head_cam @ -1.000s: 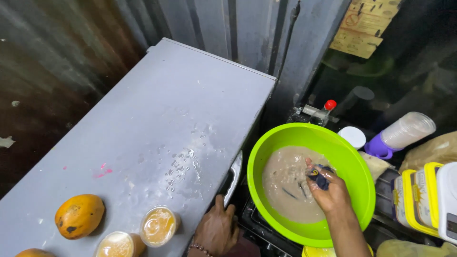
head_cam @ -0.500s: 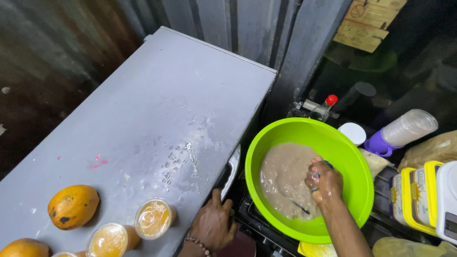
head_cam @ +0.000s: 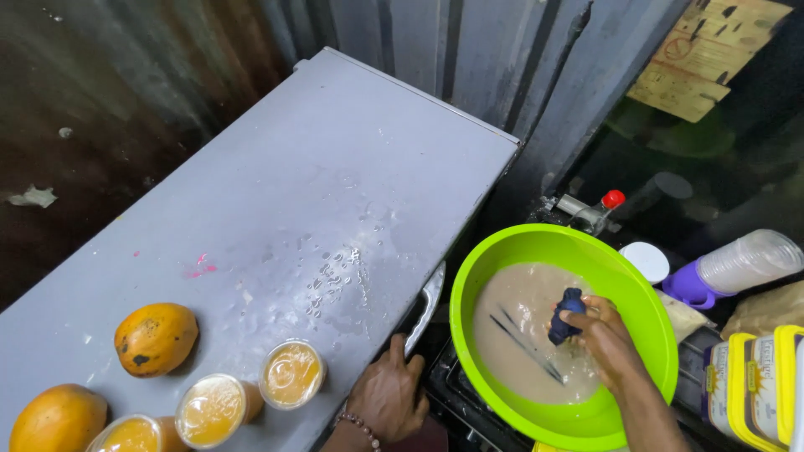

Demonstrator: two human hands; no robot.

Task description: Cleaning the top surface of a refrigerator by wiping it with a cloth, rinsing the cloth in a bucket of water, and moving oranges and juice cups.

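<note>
Two hands work at the near edge. The left hand [head_cam: 387,400], at six o'clock, lies flat with fingers spread on the rim of the grey freezer lid [head_cam: 335,167], as it did a moment ago. The right hand [head_cam: 605,341], at four o'clock, has lifted a dark blue cloth [head_cam: 566,315] out of the murky water, fingers closed round it; earlier it sat lower in the green basin [head_cam: 486,276]. Three sealed cups of orange liquid [head_cam: 289,372] and two mangoes [head_cam: 155,337] lie at eight o'clock, more of them in view than before.
</note>
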